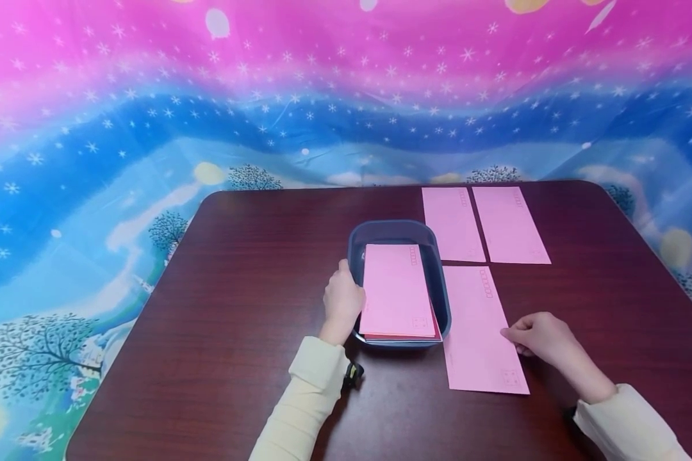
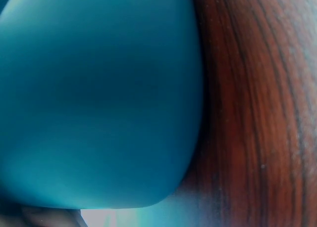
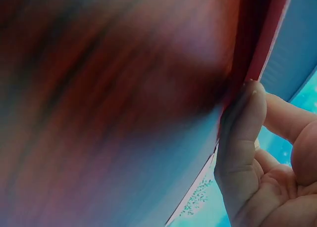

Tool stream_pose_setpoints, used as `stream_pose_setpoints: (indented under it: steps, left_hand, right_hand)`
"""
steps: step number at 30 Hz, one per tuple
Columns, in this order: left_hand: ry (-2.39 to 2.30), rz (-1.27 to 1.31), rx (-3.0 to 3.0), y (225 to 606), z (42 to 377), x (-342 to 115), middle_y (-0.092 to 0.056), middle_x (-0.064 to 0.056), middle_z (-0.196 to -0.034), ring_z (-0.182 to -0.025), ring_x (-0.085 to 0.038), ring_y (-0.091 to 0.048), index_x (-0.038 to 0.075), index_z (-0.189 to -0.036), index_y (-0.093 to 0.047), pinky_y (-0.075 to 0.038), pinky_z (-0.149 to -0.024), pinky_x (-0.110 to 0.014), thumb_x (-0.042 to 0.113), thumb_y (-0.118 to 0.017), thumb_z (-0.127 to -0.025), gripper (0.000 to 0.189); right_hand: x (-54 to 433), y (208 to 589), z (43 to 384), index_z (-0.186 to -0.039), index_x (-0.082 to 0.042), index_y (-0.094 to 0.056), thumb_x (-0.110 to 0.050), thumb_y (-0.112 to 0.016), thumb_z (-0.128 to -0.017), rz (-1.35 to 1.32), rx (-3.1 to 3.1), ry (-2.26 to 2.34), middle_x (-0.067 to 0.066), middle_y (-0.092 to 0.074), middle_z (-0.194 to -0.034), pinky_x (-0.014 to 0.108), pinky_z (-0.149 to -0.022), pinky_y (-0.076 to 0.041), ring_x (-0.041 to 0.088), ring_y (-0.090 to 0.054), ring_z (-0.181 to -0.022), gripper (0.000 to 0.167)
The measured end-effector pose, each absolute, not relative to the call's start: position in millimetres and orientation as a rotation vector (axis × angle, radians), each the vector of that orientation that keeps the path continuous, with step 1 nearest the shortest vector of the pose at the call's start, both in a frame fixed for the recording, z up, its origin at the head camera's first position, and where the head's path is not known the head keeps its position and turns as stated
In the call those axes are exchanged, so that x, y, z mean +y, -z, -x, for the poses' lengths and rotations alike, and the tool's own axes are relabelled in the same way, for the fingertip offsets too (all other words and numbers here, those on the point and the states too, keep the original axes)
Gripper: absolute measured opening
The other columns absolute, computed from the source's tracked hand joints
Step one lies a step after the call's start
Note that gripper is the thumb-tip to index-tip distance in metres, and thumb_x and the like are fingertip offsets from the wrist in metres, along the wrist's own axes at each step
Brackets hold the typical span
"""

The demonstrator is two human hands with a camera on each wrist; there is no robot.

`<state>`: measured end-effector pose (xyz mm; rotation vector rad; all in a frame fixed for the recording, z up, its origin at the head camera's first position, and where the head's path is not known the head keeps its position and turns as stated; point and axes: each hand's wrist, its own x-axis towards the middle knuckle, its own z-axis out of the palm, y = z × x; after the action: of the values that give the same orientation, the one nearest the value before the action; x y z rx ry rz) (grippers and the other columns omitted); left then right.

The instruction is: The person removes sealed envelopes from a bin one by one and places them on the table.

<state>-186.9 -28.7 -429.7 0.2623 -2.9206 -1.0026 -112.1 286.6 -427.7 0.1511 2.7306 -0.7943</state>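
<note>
A dark blue plastic bin (image 1: 400,232) stands mid-table with a stack of envelopes in it. The pink envelope (image 1: 395,288) on top covers most of the others; red and white edges peek out below it. My left hand (image 1: 344,298) grips the bin's left side; in the left wrist view the bin's blue wall (image 2: 99,98) fills much of the picture. Between thumb and fingers, my right hand (image 1: 544,339) pinches the right edge of another pink envelope (image 1: 475,333), just right of the bin. The right wrist view shows the fingers (image 3: 242,133) at that edge.
Two pink envelopes lie side by side at the back right, a left one (image 1: 451,224) and a right one (image 1: 510,224). The dark wooden table (image 1: 236,288) has rounded back corners. Behind it hangs a pink and blue patterned cloth (image 1: 300,121).
</note>
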Motion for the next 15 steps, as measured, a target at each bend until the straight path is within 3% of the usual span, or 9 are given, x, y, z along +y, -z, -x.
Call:
stream_pose_setpoints:
  steps: [15]
  left_hand:
    - [0.993, -0.25, -2.91, 431.2, 184.9, -29.8, -0.067, -0.019, -0.1, -0.088, -0.034, -0.069, 0.0, -0.127, -0.05, -0.056, -0.074, -0.046, 0.006, -0.065, -0.085, 0.045]
  right_hand:
    - [283.8, 431.1, 115.2, -0.07, -0.007, -0.065, -0.03, -0.064, -0.087, -0.182, 2.682, 0.753, -0.007, -0.054, -0.054, 0.027, -0.058, -0.036, 0.009, -0.051, -0.056, 0.029]
